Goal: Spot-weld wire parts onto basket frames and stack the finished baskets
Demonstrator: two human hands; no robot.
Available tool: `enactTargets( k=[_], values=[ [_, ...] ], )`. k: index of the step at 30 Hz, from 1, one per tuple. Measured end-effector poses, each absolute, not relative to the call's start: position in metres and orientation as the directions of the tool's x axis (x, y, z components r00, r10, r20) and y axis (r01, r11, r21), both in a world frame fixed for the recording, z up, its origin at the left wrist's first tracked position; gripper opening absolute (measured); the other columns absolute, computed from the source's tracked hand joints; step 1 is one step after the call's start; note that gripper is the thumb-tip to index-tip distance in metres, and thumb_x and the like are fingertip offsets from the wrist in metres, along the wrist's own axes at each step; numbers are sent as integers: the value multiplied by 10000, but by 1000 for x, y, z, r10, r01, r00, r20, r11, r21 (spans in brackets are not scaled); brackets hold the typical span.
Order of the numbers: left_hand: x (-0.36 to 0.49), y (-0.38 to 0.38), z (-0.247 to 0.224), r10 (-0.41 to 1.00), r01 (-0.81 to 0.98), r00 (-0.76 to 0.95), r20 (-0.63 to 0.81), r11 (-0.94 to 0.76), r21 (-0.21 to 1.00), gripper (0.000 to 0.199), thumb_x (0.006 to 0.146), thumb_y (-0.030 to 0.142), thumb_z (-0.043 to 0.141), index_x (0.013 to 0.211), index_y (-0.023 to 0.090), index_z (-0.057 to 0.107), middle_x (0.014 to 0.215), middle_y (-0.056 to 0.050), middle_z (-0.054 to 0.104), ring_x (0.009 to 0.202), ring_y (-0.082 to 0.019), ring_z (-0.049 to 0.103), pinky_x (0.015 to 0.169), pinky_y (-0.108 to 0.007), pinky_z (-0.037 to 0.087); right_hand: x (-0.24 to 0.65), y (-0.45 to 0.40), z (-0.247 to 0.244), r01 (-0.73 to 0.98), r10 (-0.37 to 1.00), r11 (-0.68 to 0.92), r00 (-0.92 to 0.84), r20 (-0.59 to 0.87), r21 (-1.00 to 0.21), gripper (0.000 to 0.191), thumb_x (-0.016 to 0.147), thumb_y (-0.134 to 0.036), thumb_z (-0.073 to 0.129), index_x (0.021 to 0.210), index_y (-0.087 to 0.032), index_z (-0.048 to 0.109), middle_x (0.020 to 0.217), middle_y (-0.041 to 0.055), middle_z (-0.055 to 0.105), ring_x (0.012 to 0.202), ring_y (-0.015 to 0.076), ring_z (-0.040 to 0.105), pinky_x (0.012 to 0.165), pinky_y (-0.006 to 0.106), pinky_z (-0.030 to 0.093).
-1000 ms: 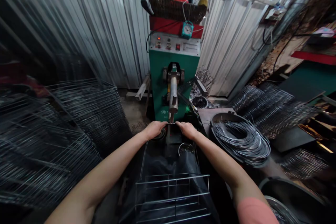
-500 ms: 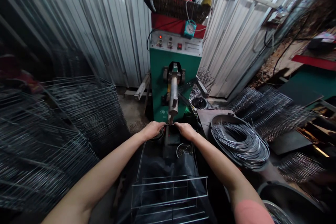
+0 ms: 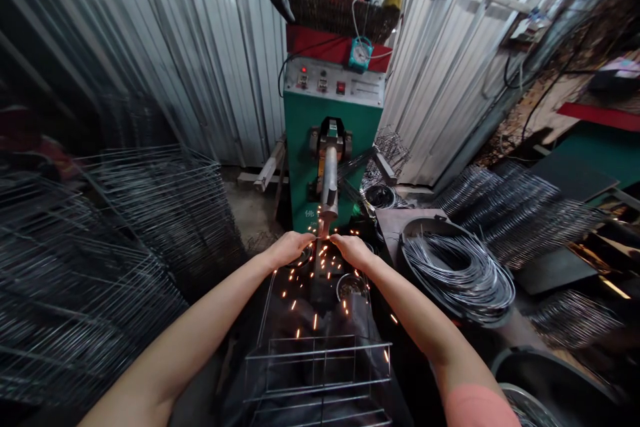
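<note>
Nearest me, below the outstretched arms, sits an open rack of thin silver wire point(image 3: 320, 351); two of its wires seem to run up toward the hands. Beyond it, the left hand point(image 3: 293, 248) and right hand point(image 3: 354, 250) face each other, thumbs and fingers pinched narrow on a thin metal piece point(image 3: 323, 237), right under the reddish tip point(image 3: 326, 225) of a thick grey metal cylinder point(image 3: 330, 173). Whether that piece belongs to the rack, I can't tell.

Bright orange sparks point(image 3: 315, 321) scatter from there over the rack, so I'd judge a spot weld is being struck. The next move calls for steady hands, fingertips clear of the tip, until the sparking dies. Half a second ago there were no sparks; the hands are in much the same place.

Farther back stand the machine's tall green metal cabinet point(image 3: 345, 121) and a grey corrugated metal wall point(image 3: 215, 47).
</note>
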State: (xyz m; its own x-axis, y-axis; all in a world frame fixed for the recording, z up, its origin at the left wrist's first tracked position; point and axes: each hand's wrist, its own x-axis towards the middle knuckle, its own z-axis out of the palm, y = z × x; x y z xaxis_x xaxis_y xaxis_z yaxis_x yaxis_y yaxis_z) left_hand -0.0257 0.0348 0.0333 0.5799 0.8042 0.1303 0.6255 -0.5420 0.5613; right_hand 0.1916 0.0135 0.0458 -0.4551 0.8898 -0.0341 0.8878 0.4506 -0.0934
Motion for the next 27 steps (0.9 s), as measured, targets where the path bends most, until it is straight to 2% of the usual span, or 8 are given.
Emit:
enactTargets(
  k=[4, 7, 11, 16, 22, 27],
  values=[
    [-26, 35, 35, 804, 611, 582, 120, -530, 588, 276, 855, 300, 416, 934, 210, 664, 732, -31, 669, 690, -166, 611, 625, -218, 380, 194, 17, 42, 908, 917, 389, -398, -30, -157, 236, 926, -278, 370, 1031, -197, 565, 843, 56, 666, 727, 169, 601, 596, 229, 346],
    [-26, 37, 33, 812, 600, 571, 124, -515, 612, 270, 845, 317, 444, 970, 215, 660, 796, -39, 688, 756, -174, 625, 676, -221, 404, 200, 19, 36, 882, 934, 337, -356, 4, -329, 263, 922, -320, 379, 825, -164, 566, 674, 16, 594, 617, 128, 523, 568, 215, 324],
    [-27, 39, 30, 805, 619, 584, 108, -527, 582, 313, 865, 331, 402, 1031, 211, 638, 863, -35, 699, 818, -168, 632, 728, -220, 423, 208, 19, 28, 760, 930, 339, -361, 73, -555, 306, 906, -329, 361, 660, -178, 462, 561, -38, 428, 547, 103, 399, 538, 213, 296],
    [-28, 38, 31, 802, 628, 587, 111, -538, 563, 330, 879, 320, 374, 1068, 214, 622, 918, -40, 700, 857, -172, 636, 774, -233, 429, 207, 21, 22, 674, 931, 329, -351, 105, -661, 315, 871, -365, 362, 603, -199, 360, 551, -48, 343, 545, 106, 364, 540, 235, 269],
    [-27, 35, 34, 804, 646, 587, 93, -535, 545, 327, 881, 302, 369, 1058, 199, 624, 932, -51, 698, 857, -177, 639, 752, -234, 431, 207, 22, 20, 615, 943, 281, -319, 94, -736, 322, 832, -417, 363, 594, -201, 353, 559, -44, 346, 559, 110, 364, 549, 239, 278],
    [-25, 33, 36, 816, 663, 571, 92, -524, 534, 324, 880, 275, 365, 1045, 179, 627, 921, -69, 698, 844, -184, 641, 728, -237, 432, 209, 20, 14, 528, 963, 84, -262, -68, -845, 402, 812, -544, 337, 600, -203, 350, 530, -53, 329, 495, 96, 333, 485, 229, 266]
  ],
)
